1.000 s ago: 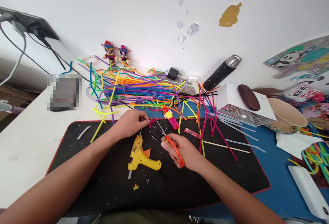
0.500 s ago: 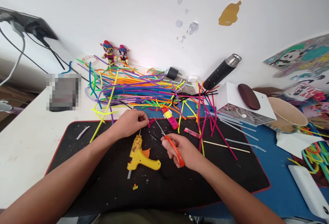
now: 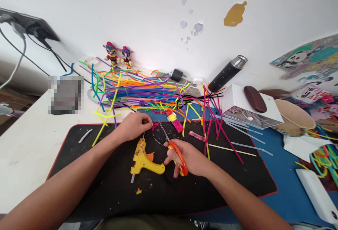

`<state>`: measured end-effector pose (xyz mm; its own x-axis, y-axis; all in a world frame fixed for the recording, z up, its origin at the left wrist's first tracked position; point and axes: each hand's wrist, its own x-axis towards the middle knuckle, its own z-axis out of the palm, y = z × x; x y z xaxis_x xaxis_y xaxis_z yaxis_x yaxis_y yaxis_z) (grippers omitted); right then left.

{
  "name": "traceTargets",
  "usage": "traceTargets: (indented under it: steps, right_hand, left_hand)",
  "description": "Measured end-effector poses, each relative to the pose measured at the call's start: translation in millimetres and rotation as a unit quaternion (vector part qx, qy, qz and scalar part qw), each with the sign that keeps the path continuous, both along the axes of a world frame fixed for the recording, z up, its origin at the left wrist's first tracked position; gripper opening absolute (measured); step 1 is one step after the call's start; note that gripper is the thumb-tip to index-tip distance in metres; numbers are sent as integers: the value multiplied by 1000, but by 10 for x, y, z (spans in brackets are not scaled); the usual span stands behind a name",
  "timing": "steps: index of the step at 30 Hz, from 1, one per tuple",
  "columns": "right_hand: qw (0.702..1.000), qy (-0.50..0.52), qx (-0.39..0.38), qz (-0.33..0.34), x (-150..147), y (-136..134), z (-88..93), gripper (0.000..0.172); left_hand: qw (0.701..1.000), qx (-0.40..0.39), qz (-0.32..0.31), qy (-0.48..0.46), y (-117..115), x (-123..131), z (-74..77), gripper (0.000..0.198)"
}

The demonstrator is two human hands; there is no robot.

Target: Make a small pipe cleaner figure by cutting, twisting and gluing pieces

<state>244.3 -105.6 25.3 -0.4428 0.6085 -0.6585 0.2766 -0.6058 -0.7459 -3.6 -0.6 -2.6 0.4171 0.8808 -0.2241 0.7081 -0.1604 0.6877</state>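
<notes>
My left hand [image 3: 136, 126] is closed in a pinch at the back of the black mat [image 3: 105, 187]. What its fingertips hold is too small to make out. Right beside them is a small magenta pipe cleaner piece [image 3: 155, 126], with a thin black strip [image 3: 157, 141] just below. In my right hand [image 3: 185, 154] are scissors [image 3: 177, 150] with orange and yellow handles. Their narrow blades point up and left toward the magenta piece. A yellow hot glue gun [image 3: 144, 161] lies between my forearms. Behind the scissors rests a small pink, yellow and red pipe cleaner figure [image 3: 174, 121].
Colourful pipe cleaners [image 3: 142, 92] pile up along the wall. Two small dolls [image 3: 112, 54], a leaning black flask [image 3: 227, 72] and a white box [image 3: 245, 106] stand behind. A pink cutter-like tool [image 3: 197, 136] and a thin stick [image 3: 232, 150] lie right of my hand.
The scissors' handles have spread apart, showing the yellow inner side, and my right fingers have opened out with them. My left hand has stayed in place.
</notes>
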Motion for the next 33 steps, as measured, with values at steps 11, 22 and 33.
traceTargets:
  steps: [11, 22, 33]
  right_hand:
    - [1000, 18, -11, 16, 52, 9, 61, 86]
    - [999, -17, 38, -4, 40, -3, 15, 62]
    - [999, -20, 40, -3, 35, -12, -65, 55]
  left_hand:
    - [1000, -7, 1, -6, -3, -1, 6, 28]
    - [1000, -4, 6, -11, -11, -9, -20, 28]
    - [1000, -3, -5, -6, -8, -12, 2, 26]
